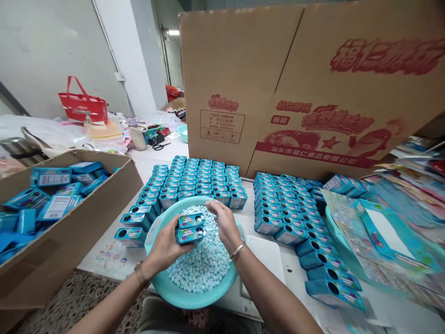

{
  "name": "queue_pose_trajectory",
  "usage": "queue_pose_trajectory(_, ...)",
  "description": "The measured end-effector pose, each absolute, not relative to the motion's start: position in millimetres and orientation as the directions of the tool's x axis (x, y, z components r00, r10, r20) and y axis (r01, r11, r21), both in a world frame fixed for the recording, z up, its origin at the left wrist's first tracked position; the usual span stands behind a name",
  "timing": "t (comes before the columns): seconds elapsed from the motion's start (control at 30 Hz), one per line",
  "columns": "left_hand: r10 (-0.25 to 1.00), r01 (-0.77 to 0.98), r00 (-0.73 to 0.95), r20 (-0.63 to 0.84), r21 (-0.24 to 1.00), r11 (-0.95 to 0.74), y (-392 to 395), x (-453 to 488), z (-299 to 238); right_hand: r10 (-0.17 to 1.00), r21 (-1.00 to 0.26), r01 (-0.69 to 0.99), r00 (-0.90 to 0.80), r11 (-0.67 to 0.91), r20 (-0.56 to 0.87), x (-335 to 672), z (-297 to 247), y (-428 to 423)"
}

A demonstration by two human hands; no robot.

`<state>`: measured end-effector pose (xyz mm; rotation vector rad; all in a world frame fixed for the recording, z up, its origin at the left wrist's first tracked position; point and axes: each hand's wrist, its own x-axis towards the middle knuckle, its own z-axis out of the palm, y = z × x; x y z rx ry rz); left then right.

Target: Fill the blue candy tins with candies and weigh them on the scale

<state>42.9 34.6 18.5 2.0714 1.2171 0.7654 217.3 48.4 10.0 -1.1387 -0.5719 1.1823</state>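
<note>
Head view: left hand (166,244) grasps two blue, round-holed cardboard boxes (188,235) over the turquoise plastic basin (194,302) of pale pellets (198,271); right hand (224,223) curled above the basin, grasp indeterminable. I judge filling underway, requiring steady, upward-facing holes.

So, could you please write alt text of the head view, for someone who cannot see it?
A person's left hand holds two small blue boxes over a teal basin of pale pellets, the right hand beside them. Similar boxes stand in rows behind and to the right, near a large cardboard carton; more lie in an open carton at left.
</note>
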Motion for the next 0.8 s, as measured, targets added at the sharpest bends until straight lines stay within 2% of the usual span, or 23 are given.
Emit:
queue_pose_trajectory(0.07,0.893,0.484,0.420,0.161,0.793,-0.371,30,45,18,0.911,-0.900,-0.435,0.369,-0.009,-0.187,214,3,47)
queue_pose_trajectory(0.2,0.886,0.415,0.447,0.120,0.850,-0.325,26,48,11,0.923,-0.843,-0.536,0.306,-0.035,-0.233,198,-1,41)
queue_pose_trajectory(0.33,0.896,0.371,0.431,0.107,0.884,-0.284,23,48,10,0.912,-0.872,-0.490,0.350,-0.017,-0.214,191,9,35)
queue_pose_trajectory(0.47,0.862,0.312,0.493,0.116,0.902,-0.300,16,33,19,0.955,-0.865,-0.499,0.230,-0.052,-0.190,217,8,26)
queue_pose_trajectory(0.5,0.851,0.292,0.509,0.128,0.905,-0.310,13,27,22,0.964,-0.897,-0.435,0.196,-0.076,-0.177,228,4,23)
queue_pose_trajectory(0.53,0.843,0.271,0.520,0.140,0.909,-0.317,10,21,25,0.969,-0.952,-0.294,0.197,-0.084,-0.146,239,-1,21)
queue_pose_trajectory(0.57,0.839,0.253,0.524,0.147,0.913,-0.318,8,15,28,0.982,-0.994,-0.069,0.166,-0.081,-0.091,249,-7,18)
queue_pose_trajectory(0.6,0.841,0.246,0.521,0.147,0.918,-0.313,6,9,31,0.995,-0.983,0.176,0.094,-0.058,-0.042,256,-13,14)
queue_pose_trajectory(0.67,0.857,0.261,0.502,0.119,0.923,-0.281,3,2,33,0.992,-0.826,0.564,-0.114,0.022,-0.052,261,-24,7)
queue_pose_trajectory(0.7,0.868,0.275,0.487,0.092,0.928,-0.252,2,0,33,0.970,-0.726,0.683,-0.220,0.079,-0.101,259,-29,2)
queue_pose_trajectory(0.8,0.892,0.278,0.451,0.019,0.947,-0.161,5,-2,30,0.895,-0.537,0.813,-0.390,0.225,-0.215,239,-42,-10)
